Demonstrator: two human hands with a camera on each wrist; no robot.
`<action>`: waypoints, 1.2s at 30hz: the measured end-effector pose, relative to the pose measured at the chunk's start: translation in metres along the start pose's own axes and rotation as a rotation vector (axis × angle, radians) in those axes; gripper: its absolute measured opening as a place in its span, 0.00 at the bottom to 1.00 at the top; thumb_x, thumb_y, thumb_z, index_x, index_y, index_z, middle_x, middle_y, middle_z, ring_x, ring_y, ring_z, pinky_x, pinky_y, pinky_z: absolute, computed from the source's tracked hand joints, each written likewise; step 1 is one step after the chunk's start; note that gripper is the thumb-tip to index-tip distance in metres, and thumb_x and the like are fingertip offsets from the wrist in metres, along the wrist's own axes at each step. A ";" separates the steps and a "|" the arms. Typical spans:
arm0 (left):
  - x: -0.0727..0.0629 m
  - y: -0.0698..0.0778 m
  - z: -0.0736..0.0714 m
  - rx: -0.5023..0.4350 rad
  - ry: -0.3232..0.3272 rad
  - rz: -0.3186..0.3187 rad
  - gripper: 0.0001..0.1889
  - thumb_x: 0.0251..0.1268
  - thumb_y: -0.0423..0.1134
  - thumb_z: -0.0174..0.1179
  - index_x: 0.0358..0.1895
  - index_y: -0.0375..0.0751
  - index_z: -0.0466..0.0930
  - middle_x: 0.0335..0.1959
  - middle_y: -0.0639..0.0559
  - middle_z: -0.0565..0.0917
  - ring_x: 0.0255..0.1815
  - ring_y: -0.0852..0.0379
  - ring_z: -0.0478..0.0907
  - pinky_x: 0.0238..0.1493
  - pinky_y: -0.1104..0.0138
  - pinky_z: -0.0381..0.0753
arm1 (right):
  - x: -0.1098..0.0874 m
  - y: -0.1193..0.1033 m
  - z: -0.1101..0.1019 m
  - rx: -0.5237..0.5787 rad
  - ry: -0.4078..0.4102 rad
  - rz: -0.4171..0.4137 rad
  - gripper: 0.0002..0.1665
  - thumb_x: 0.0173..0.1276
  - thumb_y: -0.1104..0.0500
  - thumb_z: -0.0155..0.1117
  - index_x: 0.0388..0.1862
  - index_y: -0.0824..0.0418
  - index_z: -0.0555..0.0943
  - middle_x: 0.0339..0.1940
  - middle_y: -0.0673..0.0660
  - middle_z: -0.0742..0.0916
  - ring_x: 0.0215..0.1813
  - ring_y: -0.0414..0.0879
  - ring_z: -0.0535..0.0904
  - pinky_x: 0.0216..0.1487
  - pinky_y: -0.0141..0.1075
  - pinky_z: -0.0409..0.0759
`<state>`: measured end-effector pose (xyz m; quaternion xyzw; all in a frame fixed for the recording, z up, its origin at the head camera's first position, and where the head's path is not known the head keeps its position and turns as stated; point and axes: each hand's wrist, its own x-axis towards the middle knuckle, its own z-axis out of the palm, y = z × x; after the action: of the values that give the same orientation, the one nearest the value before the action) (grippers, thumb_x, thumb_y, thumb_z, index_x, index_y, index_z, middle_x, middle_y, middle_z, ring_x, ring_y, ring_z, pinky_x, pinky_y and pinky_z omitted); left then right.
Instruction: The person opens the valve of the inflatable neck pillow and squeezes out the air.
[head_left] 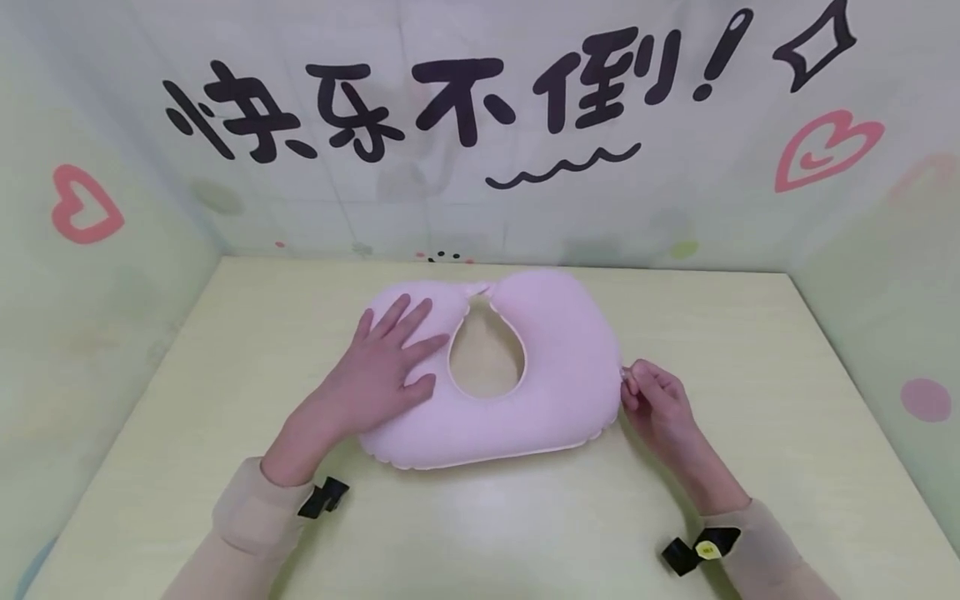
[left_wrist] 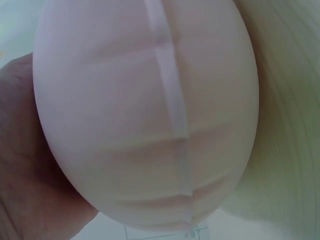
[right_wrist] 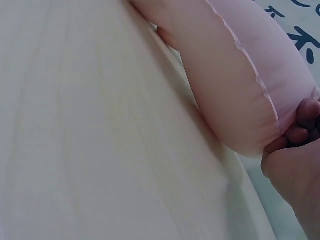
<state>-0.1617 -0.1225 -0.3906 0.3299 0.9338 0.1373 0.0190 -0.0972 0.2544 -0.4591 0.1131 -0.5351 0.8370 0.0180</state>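
Note:
A pink inflatable neck pillow lies plump on the table, with a teardrop opening in its middle and its two ends meeting at the back. My left hand rests on the pillow's left side, fingers spread. In the left wrist view the pillow's rounded, seamed edge fills most of the picture and hides the fingers. At the right edge my right hand pinches a small, pale, clear piece that looks like the air valve; the fingertips mostly cover it. The right wrist view shows curled fingers against the pillow's end.
The pale wood-grain table ends at a printed backdrop with dark lettering behind, and patterned side walls stand left and right. Black wrist-camera mounts sit on the left cuff and the right cuff.

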 end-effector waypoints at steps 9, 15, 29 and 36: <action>0.000 -0.002 -0.001 -0.001 0.014 0.021 0.28 0.72 0.49 0.52 0.72 0.46 0.76 0.83 0.41 0.52 0.84 0.38 0.39 0.74 0.32 0.38 | -0.002 -0.005 0.009 0.335 -0.063 -0.049 0.27 0.87 0.65 0.33 0.29 0.64 0.76 0.27 0.54 0.78 0.36 0.43 0.76 0.47 0.29 0.73; -0.003 -0.001 0.004 0.013 0.023 0.008 0.28 0.73 0.51 0.51 0.72 0.46 0.76 0.83 0.41 0.52 0.84 0.38 0.38 0.75 0.33 0.36 | -0.005 0.006 0.004 0.325 -0.028 -0.007 0.27 0.87 0.64 0.33 0.29 0.63 0.77 0.27 0.53 0.80 0.40 0.42 0.79 0.54 0.28 0.74; 0.002 0.002 0.005 0.016 0.050 0.038 0.29 0.77 0.54 0.52 0.73 0.44 0.75 0.83 0.41 0.54 0.84 0.38 0.37 0.76 0.36 0.31 | -0.003 -0.025 0.010 -0.351 0.285 -0.117 0.23 0.86 0.61 0.44 0.32 0.73 0.77 0.30 0.51 0.83 0.35 0.42 0.77 0.42 0.29 0.77; 0.006 0.005 -0.001 0.003 0.052 0.052 0.29 0.81 0.55 0.49 0.76 0.46 0.70 0.83 0.41 0.52 0.84 0.40 0.36 0.74 0.34 0.26 | 0.019 -0.047 0.026 -0.634 0.343 -0.257 0.22 0.85 0.61 0.46 0.37 0.77 0.79 0.34 0.50 0.86 0.37 0.44 0.81 0.49 0.31 0.78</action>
<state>-0.1634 -0.1158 -0.3884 0.3505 0.9252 0.1449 -0.0093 -0.1048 0.2495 -0.4031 0.0264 -0.7382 0.6275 0.2464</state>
